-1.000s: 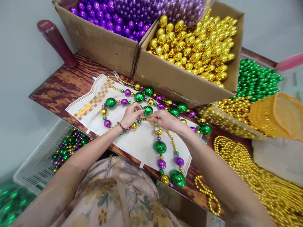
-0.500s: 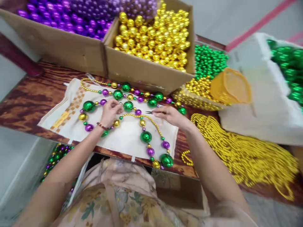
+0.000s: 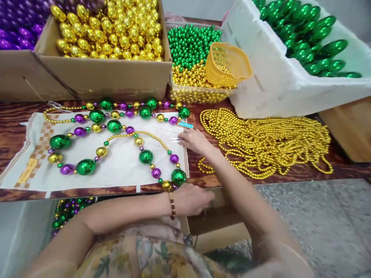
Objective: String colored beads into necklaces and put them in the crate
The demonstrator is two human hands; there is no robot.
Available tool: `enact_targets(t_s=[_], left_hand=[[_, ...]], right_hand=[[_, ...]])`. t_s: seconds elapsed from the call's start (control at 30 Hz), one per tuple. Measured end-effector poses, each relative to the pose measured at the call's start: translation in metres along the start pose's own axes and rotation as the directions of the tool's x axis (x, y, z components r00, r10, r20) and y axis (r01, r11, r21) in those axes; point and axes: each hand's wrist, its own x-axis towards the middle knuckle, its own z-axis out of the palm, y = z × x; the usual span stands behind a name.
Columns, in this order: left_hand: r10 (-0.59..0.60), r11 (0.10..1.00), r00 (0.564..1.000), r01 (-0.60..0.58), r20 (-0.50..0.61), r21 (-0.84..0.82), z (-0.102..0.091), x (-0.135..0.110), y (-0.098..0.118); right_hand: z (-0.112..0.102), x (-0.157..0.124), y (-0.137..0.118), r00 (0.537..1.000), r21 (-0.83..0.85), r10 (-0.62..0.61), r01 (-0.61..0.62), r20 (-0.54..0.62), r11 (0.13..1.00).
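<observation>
My right hand (image 3: 194, 139) rests at the right end of the white cloth (image 3: 116, 170), fingers closed round small thread snips (image 3: 174, 139) whose pale blades point left. A blue label with white lettering (image 3: 185, 125) lies against its fingertips. My left hand (image 3: 193, 199), with a brown bead bracelet (image 3: 172, 206) at the wrist, is closed past the table's front edge, and whatever its fingers hold is hidden. On the cloth lie looped strands of green, purple and gold beads (image 3: 114, 126). One end of them, with a gold bead (image 3: 167, 185), is close to my left wrist.
Cardboard boxes of gold beads (image 3: 110, 38) and purple beads (image 3: 17, 23) stand behind. A tub of small green and gold beads (image 3: 197, 48) holds a yellow basket (image 3: 226, 63). Gold bead strands (image 3: 269, 143) lie right, before a foam box (image 3: 257, 77). An open carton (image 3: 220, 227) is below.
My left hand has left the bead strands, crossing right and toward me past the table's edge. My right hand stays near the cloth's right end with the snips. The view has swung right.
</observation>
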Motion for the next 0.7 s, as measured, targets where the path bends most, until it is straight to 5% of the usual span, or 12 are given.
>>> enact_targets(t_s=[0.2, 0.3, 0.37, 0.5, 0.57, 0.63, 0.67, 0.7], left_hand=[[-0.020, 0.999, 0.971, 0.008, 0.240, 0.049, 0.057, 0.066, 0.003], [0.176, 0.978, 0.963, -0.195, 0.203, 0.078, 0.075, 0.087, 0.007], [0.239, 0.961, 0.947, -0.262, 0.215, 0.091, 0.081, 0.087, 0.012], [0.161, 0.980, 0.922, -0.192, 0.351, 0.055, 0.070, 0.051, 0.012], [0.182, 0.981, 0.961, -0.191, 0.208, 0.025, 0.052, 0.016, 0.004], [0.132, 0.991, 0.985, -0.131, -0.110, 0.017, 0.027, -0.027, -0.010], [0.069, 0.998, 0.951, -0.064, -0.301, 0.027, 0.014, -0.051, -0.019], [-0.010, 0.999, 0.872, 0.031, -0.489, 0.035, -0.001, -0.077, -0.030]], right_hand=[[-0.009, -0.036, 0.029, 0.957, 0.072, -0.035, 0.058, -0.289, 0.996], [-0.009, -0.046, 0.039, 0.934, 0.167, -0.004, 0.068, -0.357, 0.984], [-0.007, -0.040, 0.041, 0.924, 0.162, 0.030, 0.034, -0.381, 0.986], [-0.003, -0.006, 0.036, 0.928, -0.032, 0.063, -0.080, -0.367, 0.996], [-0.001, 0.011, 0.032, 0.946, -0.132, 0.057, -0.104, -0.321, 0.986], [0.004, 0.024, 0.028, 0.953, -0.202, 0.043, -0.107, -0.299, 0.974], [0.008, 0.029, 0.028, 0.947, -0.227, 0.045, -0.122, -0.318, 0.966], [0.011, 0.033, 0.029, 0.937, -0.246, 0.040, -0.132, -0.347, 0.960]])
